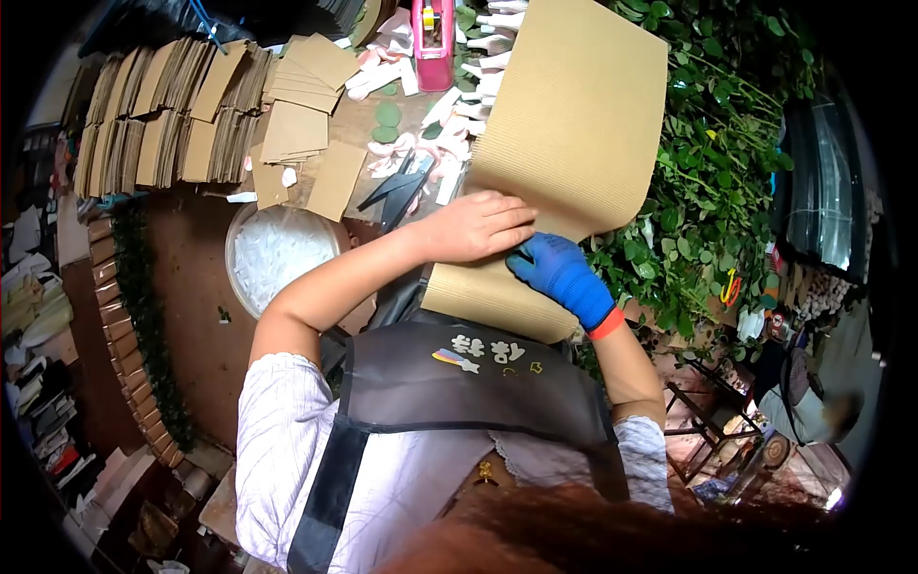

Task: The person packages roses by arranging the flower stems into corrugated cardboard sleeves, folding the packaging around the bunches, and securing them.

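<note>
Large tan, ribbed cardboard sheet [574,124], bowed, right of the black scissors [398,189]: probably light, springy and easily creased, best held by opposite edges. The left hand [473,227] lies on it, fingers extended together; the blue-gloved right hand [564,277] touches it, finger closure indeterminable.

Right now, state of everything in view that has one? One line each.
Corrugated sheet: bent near the hands, broad part spread out.
Left hand: bare, laid on the sheet.
Right hand: blue-gloved, at the bend; grip unclear.
Scissors: lying loose; blade opening unclear.
Round tub: uncovered, filled with pale pieces.
Small cards: loose, overlapping.
Card bundles: packed in rows.
Greenery: leafy, heaped.
</note>
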Motion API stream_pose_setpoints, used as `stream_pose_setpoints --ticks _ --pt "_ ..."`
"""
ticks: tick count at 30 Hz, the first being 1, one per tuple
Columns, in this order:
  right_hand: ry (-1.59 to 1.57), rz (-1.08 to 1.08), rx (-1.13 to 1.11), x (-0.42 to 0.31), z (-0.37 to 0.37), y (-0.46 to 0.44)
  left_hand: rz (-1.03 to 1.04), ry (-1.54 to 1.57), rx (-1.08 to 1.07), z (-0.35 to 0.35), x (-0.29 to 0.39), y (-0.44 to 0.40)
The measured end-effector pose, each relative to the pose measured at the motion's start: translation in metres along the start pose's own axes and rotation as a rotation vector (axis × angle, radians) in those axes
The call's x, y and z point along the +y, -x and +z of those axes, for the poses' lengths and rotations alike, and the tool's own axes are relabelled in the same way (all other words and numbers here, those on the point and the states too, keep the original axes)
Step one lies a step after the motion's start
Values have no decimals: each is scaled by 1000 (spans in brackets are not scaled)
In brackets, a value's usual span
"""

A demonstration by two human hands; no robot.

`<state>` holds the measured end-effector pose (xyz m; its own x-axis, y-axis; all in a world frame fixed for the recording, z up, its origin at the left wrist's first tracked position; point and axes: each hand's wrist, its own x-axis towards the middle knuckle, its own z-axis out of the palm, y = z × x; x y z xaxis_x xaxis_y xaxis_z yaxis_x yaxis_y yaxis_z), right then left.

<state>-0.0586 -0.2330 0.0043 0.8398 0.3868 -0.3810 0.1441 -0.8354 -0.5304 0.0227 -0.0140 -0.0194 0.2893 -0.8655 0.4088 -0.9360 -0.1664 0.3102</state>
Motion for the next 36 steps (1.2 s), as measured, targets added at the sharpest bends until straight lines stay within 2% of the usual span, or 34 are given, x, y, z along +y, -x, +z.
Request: stream_pose_setpoints --ticks 2,3,6,7,10,11,12,13,14,16,18,19,20,22,23,24,26,28,30,31,34,35,36 --pt "-91 -11 24 -4 -3 3 -85 -131 -74 21 -2 4" --pt "-57 -7 -18 -4 -5 3 -139 -81 -165 46 -8 21" --pt "-16 -151 -76 -16 -24 15 -215 9 -171 33 3 16" --pt "-90 -167 -65 -35 -42 17 -195 -46 -186 37 2 18" --pt "148 -322 535 -80 -84 7 -259 4 -406 29 4 16" --pt "267 -284 631 -85 -88 -3 -208 -30 -244 33 4 18" --pt "388 -243 726 -86 -93 -17 -208 -26 -219 37 3 20" --pt "434 -213 717 -74 -82 -36 -208 -21 -193 38 4 20" --pt "356 13 349 -54 -65 -56 -208 -15 -168 39 4 21" --pt "345 113 155 -53 -77 -68 -141 -83 -33 46 -1 20" --pt "383 138 66 -75 -96 -72 -123 -97 33 48 -1 23" --pt "399 153 21 -84 -100 -74 -238 11 -241 37 4 20" --pt "365 -90 170 -93 -96 -81 -290 55 -530 21 5 14" --pt "280 -565 456 -120 -81 -93 -387 284 -175 49 5 22" --pt "244 -687 404 -134 -64 -109 -428 395 8 64 4 25" --pt "208 -808 351 -148 -44 -129 -385 244 3 75 2 26" --pt "346 -687 71 -181 -20 -164 -292 -62 -8 92 -4 26" --pt "540 -673 257 -181 45 -210 -188 -368 -25 96 -11 29" --pt "661 -621 300 -177 103 -240 -154 -319 -32 79 -6 29" --pt "704 -589 285 -187 101 -240 -146 -308 -27 81 -8 28" --pt "712 -708 27 -196 70 -235 -130 -387 49 86 -10 26" --pt "648 -756 91 -194 54 -223 -137 -351 45 84 -11 27" --pt "479 -841 270 -189 33 -205 -145 -293 34 82 -11 28"
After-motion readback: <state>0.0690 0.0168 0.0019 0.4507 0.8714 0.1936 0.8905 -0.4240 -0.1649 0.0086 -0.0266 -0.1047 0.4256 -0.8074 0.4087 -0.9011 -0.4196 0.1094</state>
